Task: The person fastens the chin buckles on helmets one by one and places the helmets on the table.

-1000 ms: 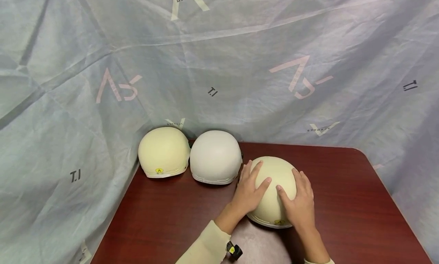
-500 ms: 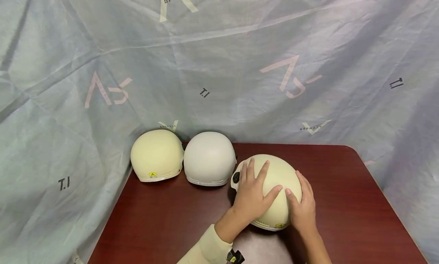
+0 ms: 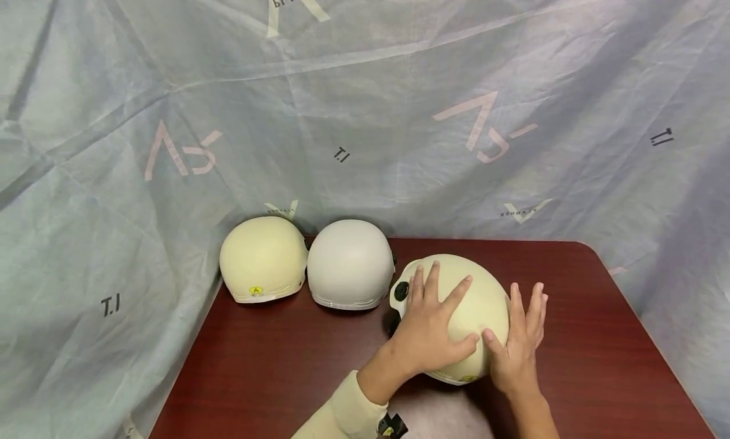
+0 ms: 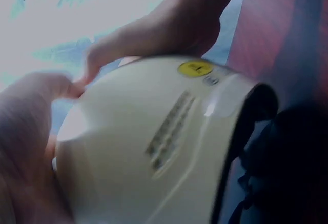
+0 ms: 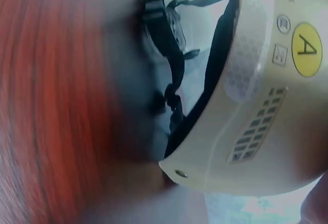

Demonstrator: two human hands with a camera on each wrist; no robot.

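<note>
A: Head view, pls?
B: Cream helmet (image 3: 481, 290) over counter (image 3: 274, 375), right of white helmet (image 3: 350, 265). L hand (image 3: 430, 337) spread on it, R hand (image 3: 517, 350) wide beside it.
A: L wrist?
B: Yellow sticker (image 4: 195, 68) on front. Prob the steadying step.
A: R wrist?
B: Black strap (image 5: 165, 39) dangles underneath. Next move prob needs R hand closer.

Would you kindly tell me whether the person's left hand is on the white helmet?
No, the left hand lies on the rightmost cream helmet, while the white helmet stands to that one's left.
</note>
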